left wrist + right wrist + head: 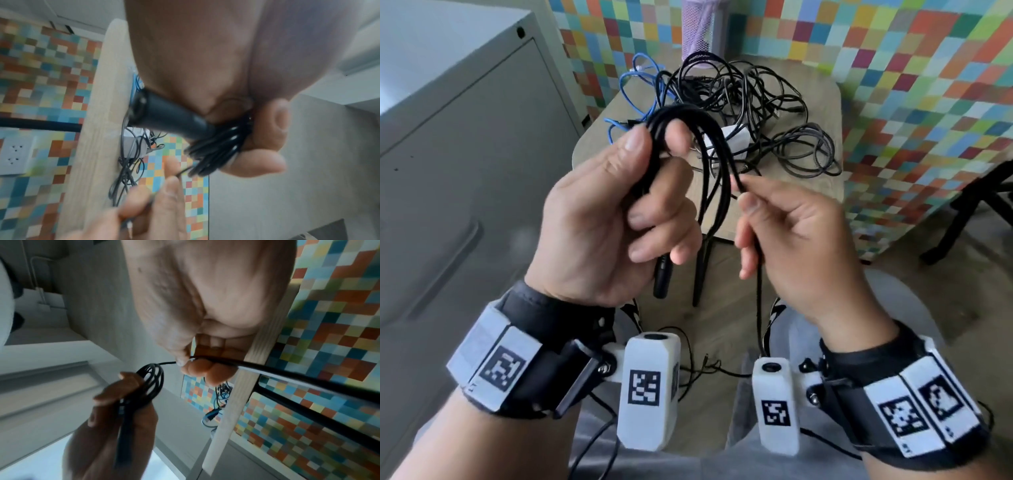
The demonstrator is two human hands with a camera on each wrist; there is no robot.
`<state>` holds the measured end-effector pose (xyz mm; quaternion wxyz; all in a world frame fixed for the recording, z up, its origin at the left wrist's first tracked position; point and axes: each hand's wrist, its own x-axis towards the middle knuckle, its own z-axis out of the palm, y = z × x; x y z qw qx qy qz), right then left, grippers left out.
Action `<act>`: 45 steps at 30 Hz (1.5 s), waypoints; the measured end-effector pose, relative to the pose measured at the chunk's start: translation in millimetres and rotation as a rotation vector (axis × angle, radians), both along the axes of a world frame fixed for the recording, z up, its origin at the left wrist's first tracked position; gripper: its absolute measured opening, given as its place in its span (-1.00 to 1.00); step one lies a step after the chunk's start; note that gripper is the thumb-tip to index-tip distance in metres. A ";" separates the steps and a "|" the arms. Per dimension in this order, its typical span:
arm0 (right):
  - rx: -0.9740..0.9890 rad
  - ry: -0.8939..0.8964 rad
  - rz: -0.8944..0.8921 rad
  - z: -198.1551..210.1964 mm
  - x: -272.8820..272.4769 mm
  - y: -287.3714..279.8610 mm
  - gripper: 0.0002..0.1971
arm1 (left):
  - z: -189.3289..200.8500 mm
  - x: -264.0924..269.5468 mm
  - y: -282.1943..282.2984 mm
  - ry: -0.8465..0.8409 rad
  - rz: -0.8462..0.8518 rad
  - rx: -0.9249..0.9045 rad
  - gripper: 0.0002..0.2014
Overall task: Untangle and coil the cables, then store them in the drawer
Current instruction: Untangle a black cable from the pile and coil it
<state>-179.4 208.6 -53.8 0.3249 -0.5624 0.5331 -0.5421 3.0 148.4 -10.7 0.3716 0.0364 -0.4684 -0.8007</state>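
Above small wooden table [822, 102]: left hand [613, 219] gripping coiled black cable [709, 144]; right hand [791, 233] pinching its loose strand

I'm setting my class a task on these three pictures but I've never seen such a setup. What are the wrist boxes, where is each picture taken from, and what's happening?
No machine: a person works bare-handed. The white boxes are wrist cameras, each looking along its hand; the wide picture comes from a head camera. The left hand grips a coiled black cable; the right hand pinches its loose strand. On the table lie tangled black cables and a blue cable.
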 end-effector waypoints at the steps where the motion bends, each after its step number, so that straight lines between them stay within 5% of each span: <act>1: 0.047 0.021 0.020 -0.3 5.5 1.1 -0.77 | 1.8 -1.6 1.8 0.028 0.039 0.003 -0.75; 7: 0.204 0.420 0.238 4.2 32.9 7.0 -0.64 | -3.7 -15.5 5.4 -0.005 0.360 -0.146 -0.79; 14: 0.258 0.555 0.207 16.0 7.9 13.4 -0.90 | -18.0 -14.5 5.1 -0.858 0.542 -0.917 -0.91; 17: 0.222 0.492 0.136 26.2 -5.5 18.7 -0.84 | -14.1 -13.1 5.3 -1.035 0.553 -1.056 -0.86; 20: 0.145 0.365 0.117 31.5 -15.7 19.5 -0.95 | -12.7 -12.6 4.6 -1.161 0.347 -1.012 -0.75; 24: -0.011 0.280 0.068 27.6 -27.8 17.4 -0.85 | -12.3 -4.9 2.4 -0.961 0.008 -0.442 -0.47; 26: -0.084 0.237 0.017 27.3 -31.4 15.1 -0.82 | -12.4 -1.1 1.3 -0.802 -0.074 -0.285 -0.52; 36: -0.034 0.050 0.012 9.9 -20.9 4.1 -0.71 | -11.6 -10.8 7.0 -0.296 0.036 -0.072 -0.69; 41: 0.164 0.197 0.106 6.1 -5.8 5.4 -0.74 | -1.8 -14.3 7.5 0.062 0.080 0.015 -0.75; 45: 0.251 0.457 0.264 8.8 18.2 10.2 -0.64 | -8.4 -23.5 8.9 -0.062 0.396 -0.196 -0.78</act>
